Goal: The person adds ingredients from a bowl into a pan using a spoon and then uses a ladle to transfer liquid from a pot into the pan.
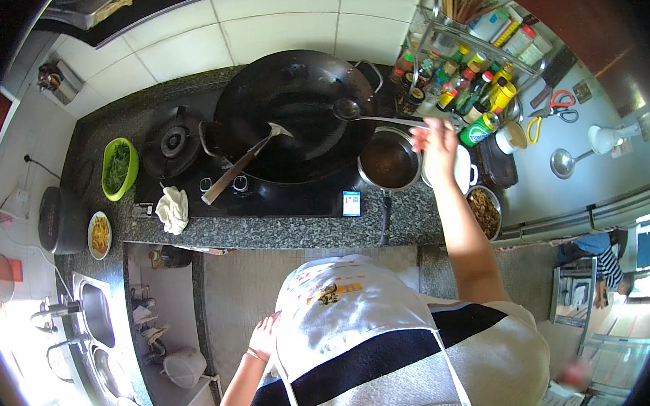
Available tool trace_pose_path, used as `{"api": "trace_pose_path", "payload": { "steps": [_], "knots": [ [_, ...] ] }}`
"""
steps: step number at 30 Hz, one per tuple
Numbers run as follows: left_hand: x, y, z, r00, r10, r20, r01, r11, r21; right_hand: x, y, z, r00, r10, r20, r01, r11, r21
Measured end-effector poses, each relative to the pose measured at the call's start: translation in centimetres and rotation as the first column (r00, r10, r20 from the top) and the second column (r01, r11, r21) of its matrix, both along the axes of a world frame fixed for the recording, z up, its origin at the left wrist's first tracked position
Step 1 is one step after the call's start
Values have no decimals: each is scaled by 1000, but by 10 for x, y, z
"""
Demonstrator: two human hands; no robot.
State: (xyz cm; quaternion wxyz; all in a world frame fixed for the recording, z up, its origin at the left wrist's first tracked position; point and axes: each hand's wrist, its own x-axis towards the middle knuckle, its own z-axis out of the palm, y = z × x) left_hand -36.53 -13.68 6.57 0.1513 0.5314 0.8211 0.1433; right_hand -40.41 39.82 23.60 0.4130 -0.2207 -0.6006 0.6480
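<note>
My right hand [437, 143] is closed around the handle of a metal ladle [347, 110], whose bowl is over the right side of a large black wok [310, 148]. A wok spatula [234, 172] with a wooden handle leans on the wok's front left rim. Below my right hand's left side stands a saucepan [388, 163] with dark liquid. A white enamel container [464, 169] is partly hidden behind my right hand and forearm. My left hand [265, 334] rests low beside the white apron [342, 302]; its fingers touch the apron's edge, and whether they grip it is unclear.
Left of the wok are a burner [173, 141], a green bowl of leafy greens [117, 170], a white cloth [173, 210] and a bowl of yellow food [100, 236]. Sauce bottles [471, 91] crowd the back right, near a bowl of chopped food [484, 213]. A person [607, 258] is far right.
</note>
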Motion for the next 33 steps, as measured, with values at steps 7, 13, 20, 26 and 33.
{"api": "trace_pose_path", "payload": {
  "steps": [7, 13, 20, 26, 33],
  "knots": [
    [38, -39, -51, 819, 342, 462, -377, 926, -17, -110, -11, -30, 971, -12, 239, -213, 407, 888],
    [41, -27, 1, 965, 245, 92, -235, 966, -105, -115, -26, -44, 931, 38, 363, -341, 451, 825],
    [34, -26, 6, 984, 174, 37, -175, 985, 12, -108, -47, -54, 939, 141, 313, -215, 953, 214],
    [19, -22, -4, 989, 128, 76, -127, 992, -18, -80, -39, -34, 988, 96, 121, -97, 995, 6],
    [-7, -4, -8, 992, -5, 130, 7, 1000, -15, 6, -23, 26, 997, -52, -60, 49, 998, -42]
  ]
}}
